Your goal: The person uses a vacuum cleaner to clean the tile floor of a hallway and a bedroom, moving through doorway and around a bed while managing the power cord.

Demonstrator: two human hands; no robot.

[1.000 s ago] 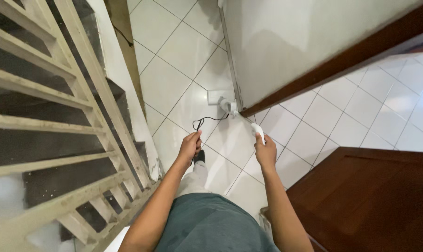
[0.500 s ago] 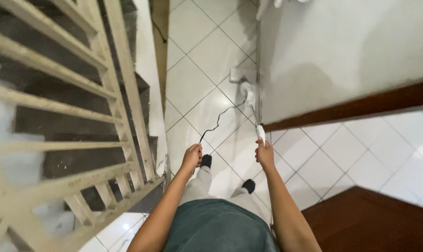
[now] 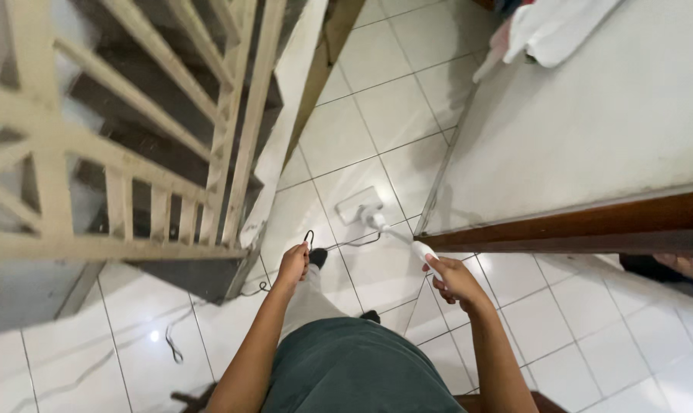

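My right hand [image 3: 450, 277] grips the white handle [image 3: 423, 251] of a floor-cleaning wand. Its flat white head [image 3: 358, 205] rests on the white floor tiles [image 3: 369, 130] ahead of me. My left hand [image 3: 293, 264] holds up a loop of the thin black cord [image 3: 309, 236], which runs from the wand and trails across the floor to the lower left. My feet in dark socks show below the hands.
A cream wooden stair railing [image 3: 132, 160] and dark steps stand to the left. A white wall with a brown wooden edge [image 3: 576, 229] rises on the right. Cloths [image 3: 545, 27] lie at the top right. Someone's hand [image 3: 679, 264] shows at the right edge.
The view has swung right and back as I walk. The cleaning head now lies closer to my feet. Both hands keep their hold on cord and handle.
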